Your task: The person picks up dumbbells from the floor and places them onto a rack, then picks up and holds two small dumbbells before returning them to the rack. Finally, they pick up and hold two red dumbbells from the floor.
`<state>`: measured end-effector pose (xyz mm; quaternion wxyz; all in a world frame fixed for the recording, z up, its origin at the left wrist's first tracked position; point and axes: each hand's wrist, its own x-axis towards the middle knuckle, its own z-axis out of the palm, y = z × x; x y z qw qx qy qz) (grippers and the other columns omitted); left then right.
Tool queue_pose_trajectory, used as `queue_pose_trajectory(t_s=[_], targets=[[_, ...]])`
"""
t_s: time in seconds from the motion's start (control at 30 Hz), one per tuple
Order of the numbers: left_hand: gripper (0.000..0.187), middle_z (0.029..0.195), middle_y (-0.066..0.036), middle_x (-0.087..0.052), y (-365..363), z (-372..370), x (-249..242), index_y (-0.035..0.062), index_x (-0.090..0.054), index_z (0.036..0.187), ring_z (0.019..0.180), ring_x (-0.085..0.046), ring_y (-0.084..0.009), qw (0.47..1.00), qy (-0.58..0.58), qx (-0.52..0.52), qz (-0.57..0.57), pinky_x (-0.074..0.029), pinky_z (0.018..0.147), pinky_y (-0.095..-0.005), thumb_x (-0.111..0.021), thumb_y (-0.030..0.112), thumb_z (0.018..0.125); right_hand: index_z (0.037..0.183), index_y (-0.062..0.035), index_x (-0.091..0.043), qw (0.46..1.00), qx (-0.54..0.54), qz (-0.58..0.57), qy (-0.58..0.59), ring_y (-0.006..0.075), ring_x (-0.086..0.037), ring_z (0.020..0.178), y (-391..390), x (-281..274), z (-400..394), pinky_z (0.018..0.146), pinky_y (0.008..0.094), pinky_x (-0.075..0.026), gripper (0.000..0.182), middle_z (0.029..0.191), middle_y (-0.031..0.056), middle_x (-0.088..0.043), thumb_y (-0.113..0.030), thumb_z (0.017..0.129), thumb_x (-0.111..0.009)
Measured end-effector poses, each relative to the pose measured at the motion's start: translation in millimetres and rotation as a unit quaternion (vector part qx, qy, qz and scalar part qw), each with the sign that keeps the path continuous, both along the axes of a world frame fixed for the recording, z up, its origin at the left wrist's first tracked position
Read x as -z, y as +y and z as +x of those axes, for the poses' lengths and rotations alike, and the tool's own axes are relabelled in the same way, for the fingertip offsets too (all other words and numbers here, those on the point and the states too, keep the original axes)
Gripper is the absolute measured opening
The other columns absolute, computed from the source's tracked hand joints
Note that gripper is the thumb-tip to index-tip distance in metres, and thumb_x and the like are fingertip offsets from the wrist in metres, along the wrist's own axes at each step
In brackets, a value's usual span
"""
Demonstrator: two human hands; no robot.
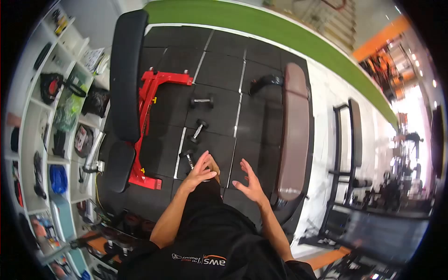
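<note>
My left hand (202,171) is raised in front of my body with its fingers stretched out, holding nothing. To its right, my right hand (250,183) is also empty, thumb and fingers apart. Three small dumbbells lie on the black floor mat ahead of me. The nearest dumbbell (189,160) lies just beyond my left hand, which partly covers it in view. Farther off lie a tilted dumbbell (199,131) with a silver handle and another dumbbell (202,101) lying crosswise. Neither hand appears to touch them.
At left stands a black padded bench (127,74) on a red frame (145,112). A brown padded bench (295,135) stands at right. White shelves (39,112) with bags and gear line the left wall. Green turf (210,16) runs along the far side; more gym equipment (354,135) is at right.
</note>
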<state>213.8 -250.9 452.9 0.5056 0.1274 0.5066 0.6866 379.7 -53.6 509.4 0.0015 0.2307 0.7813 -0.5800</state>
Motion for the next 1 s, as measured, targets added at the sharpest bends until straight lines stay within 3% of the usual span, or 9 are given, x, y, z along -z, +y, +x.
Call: queue_pose_trajectory(t_s=[0.07,0.3,0.33,0.43,0.47,0.7,0.8,0.9,1.0], targets=[[0.100,0.160,-0.019,-0.016,17,-24,9,0.0108,-0.009,0.156,0.149,-0.014,-0.0321,0.999,-0.013,-0.049,0.012,-0.023,0.116,-0.0452,-0.077,0.016,0.083,0.150,0.0014,-0.025,0.999,-0.051,0.016,-0.003,0.0338,-0.037,0.140,21,3,-38,0.114,0.0412,-0.031,0.090,0.150,0.0234,-0.037,-0.025,0.081,-0.075],[0.105,0.160,-0.018,-0.017,49,-109,18,0.0092,-0.014,0.156,0.148,-0.019,-0.0332,0.988,0.022,-0.150,-0.029,-0.026,0.115,-0.0461,-0.083,0.022,0.077,0.151,-0.0035,-0.027,0.976,-0.214,0.019,-0.011,0.0316,-0.037,0.140,71,11,-187,0.114,0.0420,-0.031,0.090,0.152,0.0201,-0.036,-0.027,0.080,-0.077],[0.105,0.160,-0.017,-0.018,53,-118,21,0.0085,-0.014,0.155,0.148,-0.020,-0.0333,0.986,0.042,-0.160,-0.035,-0.027,0.115,-0.0462,-0.083,0.023,0.077,0.151,-0.0055,-0.027,0.976,-0.217,-0.014,-0.016,0.0320,-0.038,0.140,74,11,-207,0.113,0.0437,-0.033,0.086,0.152,0.0182,-0.036,-0.017,0.081,-0.074],[0.104,0.160,-0.014,-0.021,55,-136,18,0.0063,-0.017,0.154,0.146,-0.025,-0.0328,0.975,0.072,-0.203,-0.062,-0.029,0.114,-0.0461,-0.083,0.024,0.077,0.153,-0.0072,-0.024,0.964,-0.264,-0.034,-0.009,0.0281,-0.034,0.142,79,21,-261,0.113,0.0418,-0.034,0.084,0.152,0.0163,-0.037,0.005,0.081,-0.066],[0.104,0.159,-0.014,-0.022,55,-143,15,0.0066,-0.017,0.154,0.146,-0.026,-0.0325,0.970,0.068,-0.222,-0.065,-0.030,0.114,-0.0459,-0.083,0.024,0.077,0.151,-0.0066,-0.029,0.963,-0.267,-0.017,0.001,0.0318,-0.040,0.139,78,23,-277,0.110,0.0420,-0.039,0.081,0.151,0.0188,-0.038,0.017,0.077,-0.054],[0.102,0.158,-0.018,-0.021,62,-159,27,0.0107,-0.015,0.155,0.147,-0.021,-0.0334,0.935,0.032,-0.341,-0.093,-0.022,0.116,-0.0479,-0.082,0.020,0.079,0.149,-0.0053,-0.034,0.924,-0.381,-0.040,-0.017,0.0268,-0.039,0.140,83,64,-355,0.114,0.0335,-0.033,0.093,0.148,0.0153,-0.042,0.029,0.063,-0.026],[0.102,0.158,-0.018,-0.021,72,-160,32,0.0126,-0.016,0.156,0.147,-0.021,-0.0333,0.910,0.011,-0.401,-0.109,-0.023,0.116,-0.0485,-0.082,0.019,0.078,0.149,-0.0041,-0.033,0.892,-0.448,-0.052,-0.036,0.0267,-0.038,0.141,88,76,-382,0.116,0.0338,-0.030,0.094,0.149,0.0150,-0.041,0.029,0.061,-0.026],[0.103,0.158,-0.016,-0.024,94,-162,47,0.0063,-0.019,0.154,0.143,-0.031,-0.0336,0.873,0.042,-0.460,-0.153,-0.037,0.111,-0.0462,-0.083,0.030,0.076,0.148,-0.0027,-0.033,0.872,-0.481,-0.081,-0.029,0.0272,-0.036,0.142,99,88,-411,0.117,0.0349,-0.028,0.093,0.151,0.0145,-0.039,0.029,0.061,-0.027],[0.103,0.159,-0.015,-0.021,119,-173,31,0.0066,-0.017,0.154,0.145,-0.027,-0.0333,0.838,-0.003,-0.519,-0.169,-0.030,0.114,-0.0486,-0.082,0.029,0.078,0.147,-0.0032,-0.036,0.860,-0.481,-0.145,-0.090,0.0288,-0.037,0.142,109,90,-443,0.117,0.0365,-0.029,0.089,0.147,0.0165,-0.042,0.027,0.064,-0.029]])
